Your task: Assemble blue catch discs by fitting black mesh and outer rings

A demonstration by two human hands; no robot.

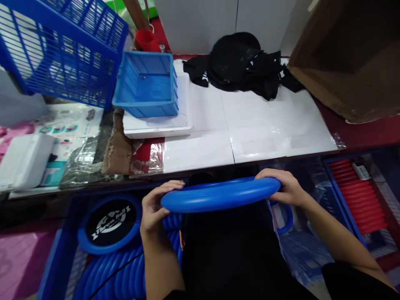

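A smooth blue plastic ring is held up in front of my body, seen nearly edge-on. My left hand grips its left end, fingers over the top and thumb beneath. At the opposite end my right hand is closed around the rim. Below and left, a blue ring with a black printed centre lies over a row of stacked blue rings in a crate. Black fabric pieces lie in a heap at the back of the white tabletop.
A small blue bin stands on a white slab at the table's left. Behind it leans a large blue basket. A cardboard box occupies the back right. Red rings fill a crate at right, below the table edge.
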